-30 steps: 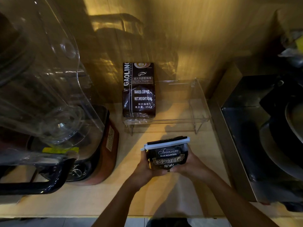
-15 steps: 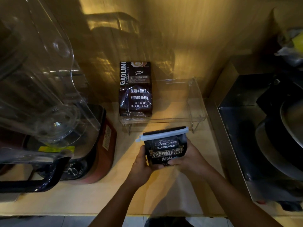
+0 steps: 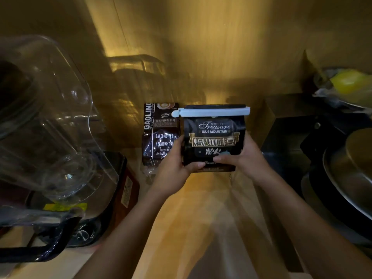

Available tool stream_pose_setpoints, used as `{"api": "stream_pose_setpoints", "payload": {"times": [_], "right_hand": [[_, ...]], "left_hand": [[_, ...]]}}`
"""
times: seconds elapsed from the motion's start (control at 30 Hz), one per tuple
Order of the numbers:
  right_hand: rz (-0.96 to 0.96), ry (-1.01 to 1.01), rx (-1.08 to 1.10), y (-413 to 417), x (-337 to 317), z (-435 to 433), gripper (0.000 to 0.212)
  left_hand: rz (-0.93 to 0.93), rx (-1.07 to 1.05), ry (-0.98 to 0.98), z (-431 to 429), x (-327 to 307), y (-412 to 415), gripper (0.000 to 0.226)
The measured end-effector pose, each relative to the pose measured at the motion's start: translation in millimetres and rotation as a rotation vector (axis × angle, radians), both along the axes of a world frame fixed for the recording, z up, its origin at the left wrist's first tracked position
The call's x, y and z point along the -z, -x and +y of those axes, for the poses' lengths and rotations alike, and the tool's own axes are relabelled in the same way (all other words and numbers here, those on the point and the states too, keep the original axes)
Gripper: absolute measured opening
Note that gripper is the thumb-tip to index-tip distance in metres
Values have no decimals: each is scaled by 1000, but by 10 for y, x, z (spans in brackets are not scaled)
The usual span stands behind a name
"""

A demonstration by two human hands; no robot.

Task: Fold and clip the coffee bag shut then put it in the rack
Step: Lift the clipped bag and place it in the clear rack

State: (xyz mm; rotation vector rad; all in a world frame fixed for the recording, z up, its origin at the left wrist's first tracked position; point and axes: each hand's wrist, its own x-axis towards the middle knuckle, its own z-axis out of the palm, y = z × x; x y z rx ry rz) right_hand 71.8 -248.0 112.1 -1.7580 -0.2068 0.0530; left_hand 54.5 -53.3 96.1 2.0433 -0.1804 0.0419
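A black "Treasure Blue Mountain" coffee bag (image 3: 214, 135) stands upright with a pale blue clip (image 3: 214, 112) clamped across its folded top. My left hand (image 3: 177, 158) grips its lower left edge and my right hand (image 3: 244, 156) grips its lower right edge. The bag is at the clear acrylic rack (image 3: 148, 171), to the right of a brown "Gaoling" coffee bag (image 3: 159, 133) that stands in the rack. Most of the rack is hidden behind the bag and my hands, so I cannot tell whether the black bag rests on it.
A clear blender jug (image 3: 46, 121) on a dark base (image 3: 118, 190) fills the left. Dark pans (image 3: 346, 170) and a steel box (image 3: 285, 125) crowd the right. A wooden wall rises behind the rack; the wooden counter (image 3: 201, 218) runs between my arms.
Both hands carried the clipped bag forward from the counter's middle up to the rack, beside the brown bag. The camera moved closer.
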Motion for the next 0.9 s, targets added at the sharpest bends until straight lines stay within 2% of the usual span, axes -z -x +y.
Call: {"api": "stream_pose_setpoints", "payload": {"times": [0.17, 0.23, 0.43, 0.6, 0.73, 0.9], "right_hand": [[-43, -47, 23, -334, -87, 0, 75], [-52, -80, 54, -459, -63, 7, 74], [-36, -115, 148, -827, 138, 32, 72], [-22, -89, 191, -1105, 360, 69, 72], [20, -107, 160, -1297, 464, 111, 73], [44, -188, 127, -1552, 585, 147, 73]], "left_hand": [[-129, -75, -274, -148, -102, -362, 76], [-126, -114, -317, -230, -111, -491, 77], [-98, -225, -259, -426, -104, -756, 61], [-55, -264, -193, -551, -63, -963, 64], [7, -282, -94, -549, 11, -1109, 55], [101, -327, 11, -556, 75, -1267, 71]]}}
